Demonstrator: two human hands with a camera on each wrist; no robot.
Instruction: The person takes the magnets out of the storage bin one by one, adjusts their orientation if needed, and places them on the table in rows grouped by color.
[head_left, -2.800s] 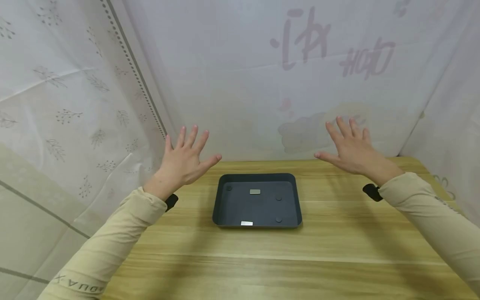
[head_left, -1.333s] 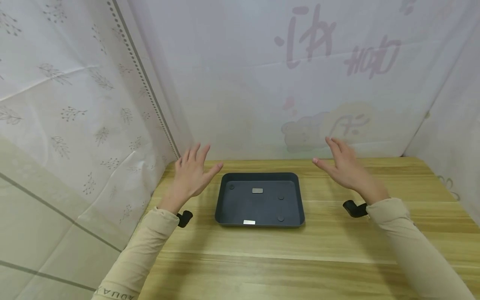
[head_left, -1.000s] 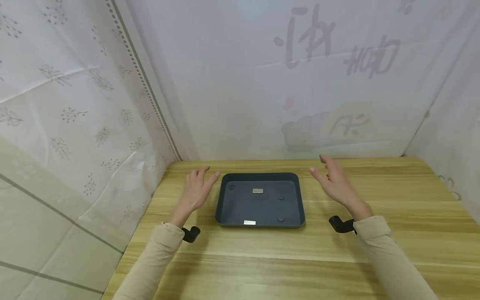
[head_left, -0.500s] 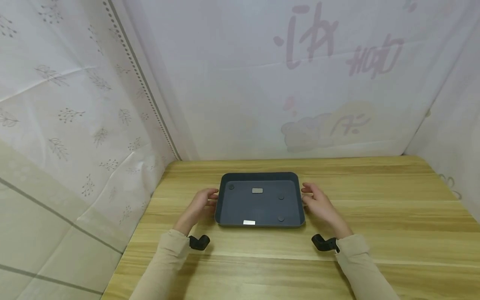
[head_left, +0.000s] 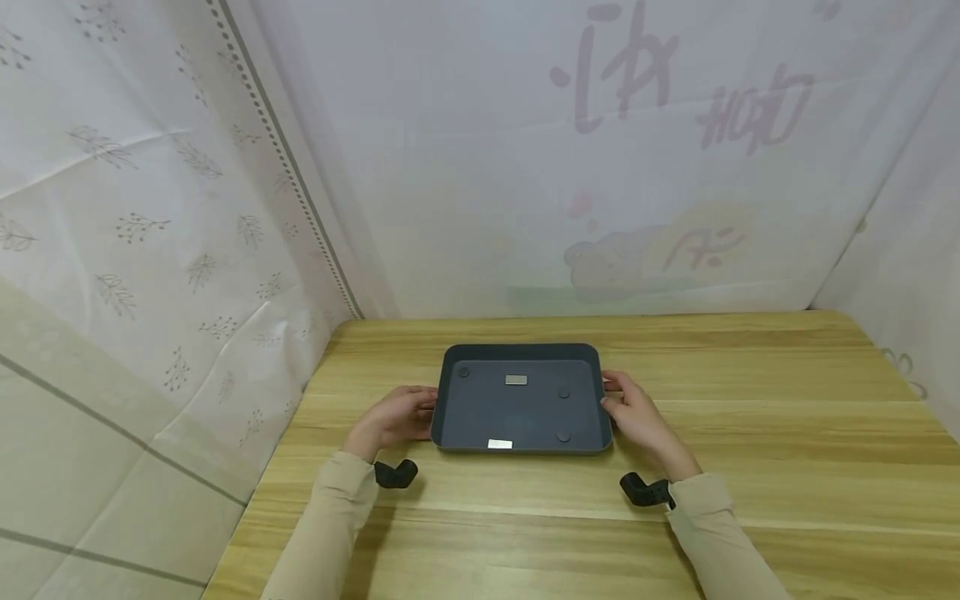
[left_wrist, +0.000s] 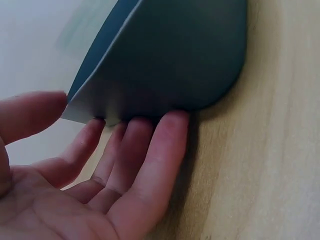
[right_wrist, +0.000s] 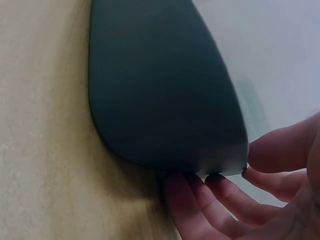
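Item: one dark slate-grey rectangular tray (head_left: 517, 417), shallow, with rounded corners, set hollow side up on your wood-grain table (head_left: 480, 525), midway between your two hands.

Contents of tray: one small silver rectangular plate (head_left: 516, 380), flat on the floor toward the far wall; one brighter silver strip (head_left: 500, 444) at the near wall, flat or leaning, cannot tell; three dark round discs, one in the far left corner (head_left: 463, 372), one toward the right wall (head_left: 564, 392) and one in the near right corner (head_left: 564, 437).

Your left hand (head_left: 397, 417): at the tray's left side, half spread, fingers (left_wrist: 150, 170) parted and slightly bent, tips against the outer wall, thumb (left_wrist: 35, 110) at the rim. They are not wrapped round it.

Your right hand (head_left: 637, 417): the mirror of it at the right side, fingers (right_wrist: 230, 197) gently bent with tips on the outer wall, thumb (right_wrist: 285, 145) touching the rim, likewise unwrapped. Whether either hand bears any weight, you cannot tell from these views.

Worn: beige sleeves (head_left: 318, 525) on both arms; one black angled fitting at your left wrist (head_left: 396, 474), one at your right (head_left: 645, 490).

Surroundings: pale backdrop (head_left: 465, 167) behind the table, bearing mauve lettering (head_left: 630, 67); leaf-printed sheet (head_left: 150, 250) along the left.
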